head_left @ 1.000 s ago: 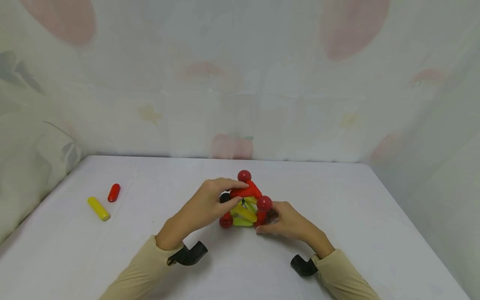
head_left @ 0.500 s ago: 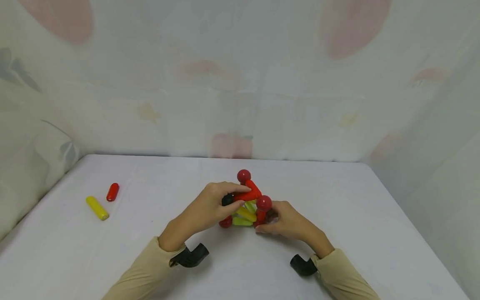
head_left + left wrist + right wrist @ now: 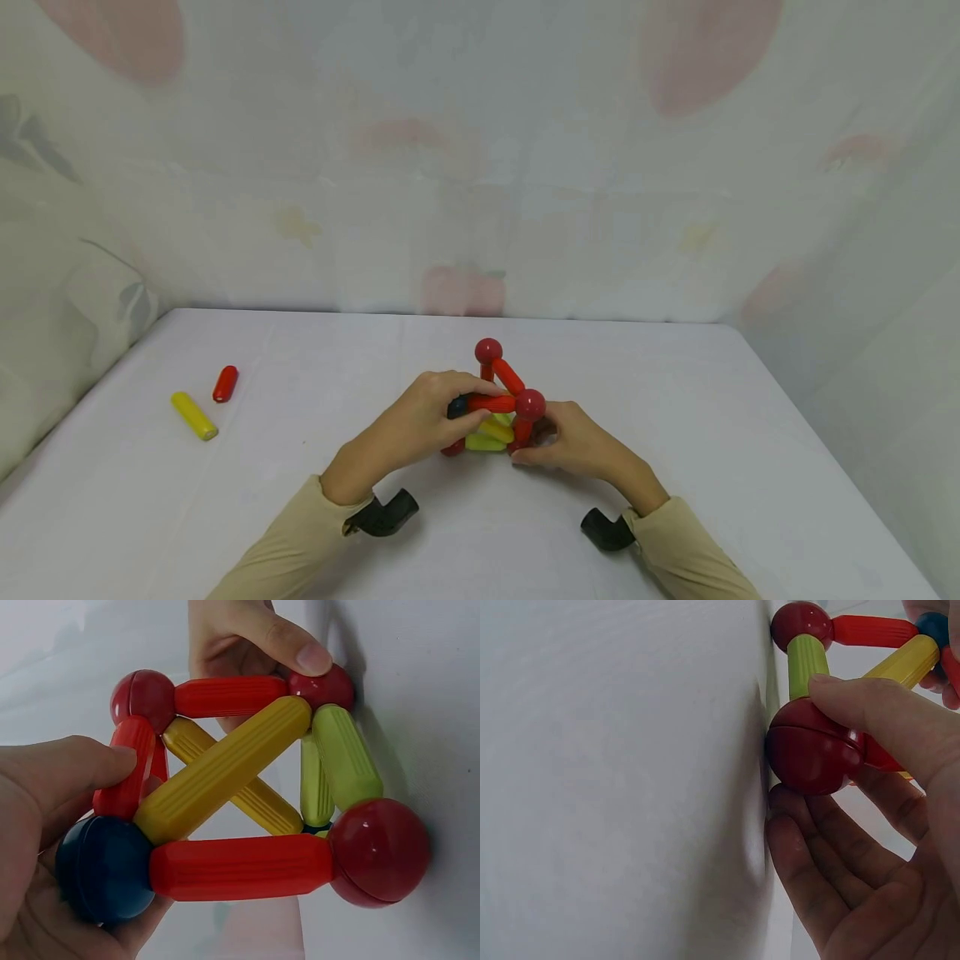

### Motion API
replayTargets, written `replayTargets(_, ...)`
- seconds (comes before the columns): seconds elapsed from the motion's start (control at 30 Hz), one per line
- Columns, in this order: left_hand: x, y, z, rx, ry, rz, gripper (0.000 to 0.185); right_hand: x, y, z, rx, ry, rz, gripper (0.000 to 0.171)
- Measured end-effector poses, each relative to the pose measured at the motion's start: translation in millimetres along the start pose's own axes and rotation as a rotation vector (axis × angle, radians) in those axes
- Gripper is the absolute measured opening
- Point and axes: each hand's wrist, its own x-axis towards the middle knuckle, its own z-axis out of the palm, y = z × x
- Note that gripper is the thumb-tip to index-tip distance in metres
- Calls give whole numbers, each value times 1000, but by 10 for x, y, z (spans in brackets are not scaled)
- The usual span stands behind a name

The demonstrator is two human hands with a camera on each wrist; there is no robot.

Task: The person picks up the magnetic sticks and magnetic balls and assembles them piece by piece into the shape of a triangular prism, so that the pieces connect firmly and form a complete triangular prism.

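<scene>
A cube-like frame of magnetic rods and balls stands at the middle of the table. My left hand [image 3: 435,417] pinches its upper front red rod [image 3: 491,404] between thumb and fingers, with the dark blue ball [image 3: 105,868] by its palm. That rod meets a red ball [image 3: 530,405] at the upper right corner. Low on the right, my right hand [image 3: 573,442] holds a red ball [image 3: 814,746], thumb on top. Yellow rods [image 3: 225,769] cross diagonally, and light green rods [image 3: 346,756] run along the base. A red ball [image 3: 488,350] tops the back corner.
Off to the left, a loose yellow rod [image 3: 194,416] and a shorter red rod [image 3: 225,384] lie on the white tabletop [image 3: 337,350]. A patterned cloth [image 3: 600,208] hangs behind the table. Dark curved tubes [image 3: 386,512] stick out at both sleeves.
My left hand has moved slightly down and right, bringing the red rod level against the upper right red ball; the blue ball came along. My right hand has stayed put.
</scene>
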Motion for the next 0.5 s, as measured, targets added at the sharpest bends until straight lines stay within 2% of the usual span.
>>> replayTargets(0.5,-17,21,-13,30,21,-26,30,8,-6,25,-32,67,-19,34)
